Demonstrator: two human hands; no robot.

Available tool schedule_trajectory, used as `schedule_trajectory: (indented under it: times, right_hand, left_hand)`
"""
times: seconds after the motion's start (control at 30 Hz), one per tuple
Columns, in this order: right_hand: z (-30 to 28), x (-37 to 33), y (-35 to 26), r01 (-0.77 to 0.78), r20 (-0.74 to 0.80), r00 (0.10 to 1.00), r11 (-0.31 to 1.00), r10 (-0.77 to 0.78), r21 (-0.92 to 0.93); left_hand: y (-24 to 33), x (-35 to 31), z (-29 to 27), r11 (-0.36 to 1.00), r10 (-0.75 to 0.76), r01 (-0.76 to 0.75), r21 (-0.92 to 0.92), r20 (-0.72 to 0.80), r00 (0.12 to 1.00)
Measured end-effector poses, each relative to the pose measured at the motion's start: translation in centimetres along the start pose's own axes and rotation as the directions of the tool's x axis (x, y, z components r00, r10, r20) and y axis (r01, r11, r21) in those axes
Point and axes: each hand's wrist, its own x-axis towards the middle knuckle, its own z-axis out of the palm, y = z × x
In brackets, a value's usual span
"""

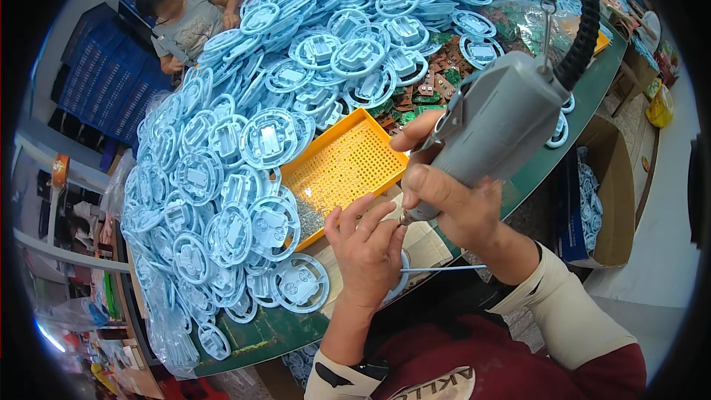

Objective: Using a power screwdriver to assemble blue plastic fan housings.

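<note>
My right hand (470,211) is wrapped round a grey electric screwdriver (500,122), which hangs from a coiled spring and a black cord. The tool tilts so that its bit points down and left. At the bit's tip, the fingers of my left hand (366,252) are pinched together; whatever is between them is too small to make out. Partly hidden under the left hand lies a light blue plastic wheel-shaped part (400,280), over a tan board (426,247). Just beyond the hands sits a yellow perforated tray (348,163), with small silvery screws (308,216) heaped at its near left end.
A large pile of light blue wheel-shaped parts (270,141) covers much of the green table (255,344). Small circuit boards (437,81) lie beyond the tray. A cardboard box (615,200) with blue parts stands at right. Another person (189,22) sits at far left.
</note>
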Motion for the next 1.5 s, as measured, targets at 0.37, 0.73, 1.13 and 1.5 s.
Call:
schedule_trajectory:
  times: [0.37, 0.73, 1.13, 1.5]
  right_hand:
    - [-0.7, 3.0, 1.1, -0.22, 0.279, 0.954, 0.895, 0.114, 0.388]
    - [0.7, 2.3, -0.3, -0.371, 0.288, 0.919, 0.839, 0.27, 0.398]
    - [2.4, 1.3, 0.2, -0.145, 0.123, 0.985, 0.958, 0.117, 0.247]
    - [1.8, 2.6, -1.5, -0.089, 0.015, 0.996, 0.953, 0.088, 0.291]
  left_hand:
    - [-2.7, 0.3, -1.0, 0.907, -0.063, 0.105, -0.407, 0.117, 0.991]
    - [-3.4, -2.3, -1.6, 0.734, -0.161, 0.281, -0.618, 0.243, 0.956]
    - [-3.0, -1.6, -1.1, 0.836, -0.249, 0.256, -0.486, 0.079, 0.965]
    - [-2.9, -3.1, -1.2, 0.957, -0.109, 0.115, -0.266, 0.039, 0.993]
